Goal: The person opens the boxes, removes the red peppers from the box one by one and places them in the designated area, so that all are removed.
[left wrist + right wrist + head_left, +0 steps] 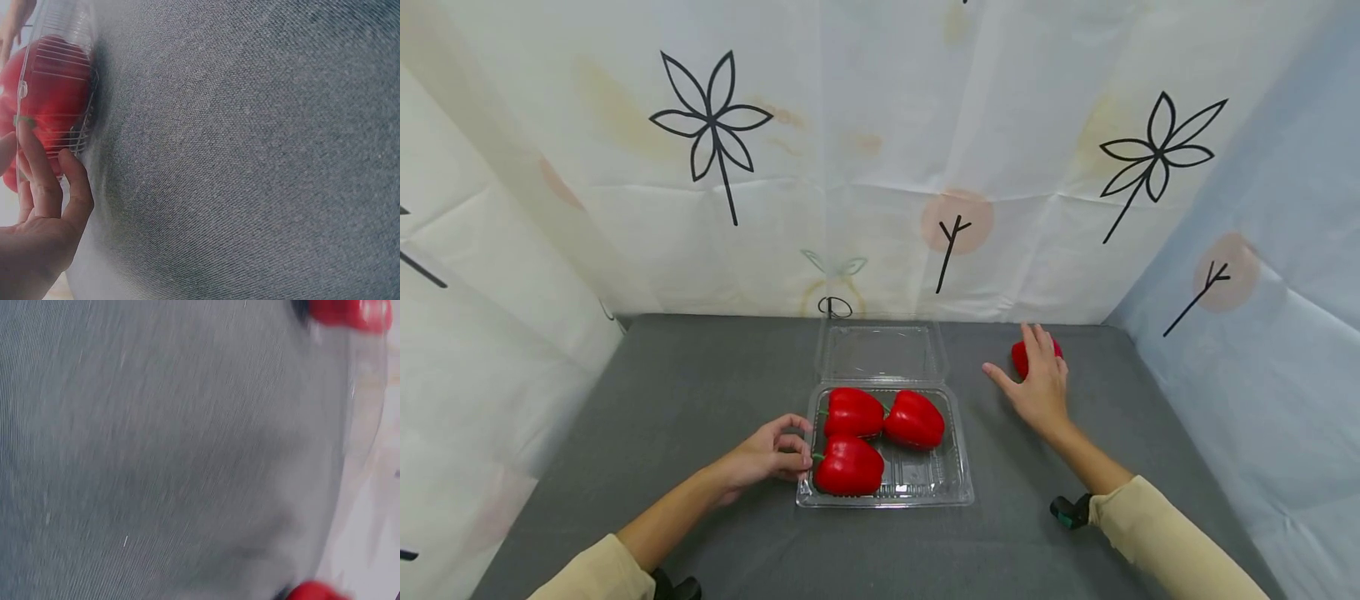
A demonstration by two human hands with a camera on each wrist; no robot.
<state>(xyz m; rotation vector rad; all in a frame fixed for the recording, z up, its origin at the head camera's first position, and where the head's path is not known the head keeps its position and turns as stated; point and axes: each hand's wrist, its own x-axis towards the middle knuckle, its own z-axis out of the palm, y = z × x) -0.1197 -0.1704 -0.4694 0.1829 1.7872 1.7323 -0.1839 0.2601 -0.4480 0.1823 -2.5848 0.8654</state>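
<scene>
Three red bell peppers sit in a clear plastic clamshell container (pixel 925 483): one at the back left (pixel 853 412), one at the right (pixel 914 419), and a front-left bell pepper (pixel 848 467) with a green stem. At the container's left wall is my left hand (pixel 766 454), its loosely bent fingertips touching the side and rim; the left wrist view shows these fingers (pixel 44 181) against the ribbed plastic. My right hand (pixel 1041 387) reaches, fingers spread, over a fourth red bell pepper (pixel 1019 359) at the back right, partly hiding it. Whether it touches that pepper, I cannot tell.
The container's hinged lid (pixel 882 352) lies back, open, behind its base. A grey cloth (pixel 700 375) covers the table. White printed fabric (pixel 880 167) hangs along the back and both sides, meeting the table's far edge.
</scene>
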